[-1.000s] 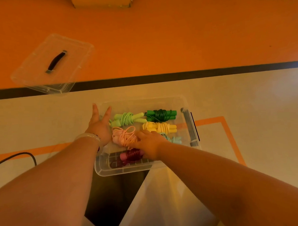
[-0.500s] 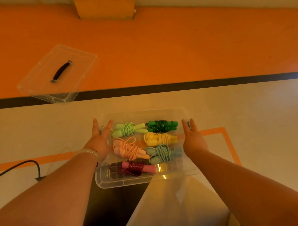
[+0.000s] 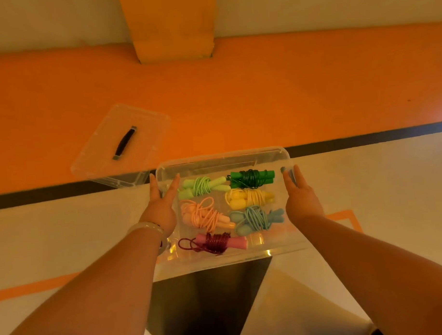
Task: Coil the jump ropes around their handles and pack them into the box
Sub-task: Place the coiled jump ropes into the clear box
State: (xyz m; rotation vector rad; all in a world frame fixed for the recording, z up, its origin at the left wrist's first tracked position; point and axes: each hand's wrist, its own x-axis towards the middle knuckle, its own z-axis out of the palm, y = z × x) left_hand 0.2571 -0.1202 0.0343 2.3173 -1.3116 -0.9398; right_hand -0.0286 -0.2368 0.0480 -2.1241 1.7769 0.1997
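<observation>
A clear plastic box (image 3: pixel 222 157) sits between my two hands. Inside lie several coiled jump ropes: light green (image 3: pixel 203 186), dark green (image 3: pixel 251 178), yellow (image 3: pixel 249 197), peach pink (image 3: pixel 204 215), blue (image 3: pixel 256 218), and a maroon rope on pink handles (image 3: pixel 217 242). My left hand (image 3: pixel 161 207) presses the box's left wall with straight fingers, the thumb over the rim on the inner side. My right hand (image 3: pixel 301 199) lies flat against the right wall, fingers straight beside the grey latch. The box looks raised off the floor.
The clear lid (image 3: pixel 99 159) with a black handle lies on the orange floor, just left of and beyond the box. A black line crosses the floor under the box's far edge. An orange pillar (image 3: pixel 172 26) stands at the wall ahead.
My right hand left the ropes inside the box and went to its right wall. The box, between both hands, moved forward toward the lid, and my view tilted up.
</observation>
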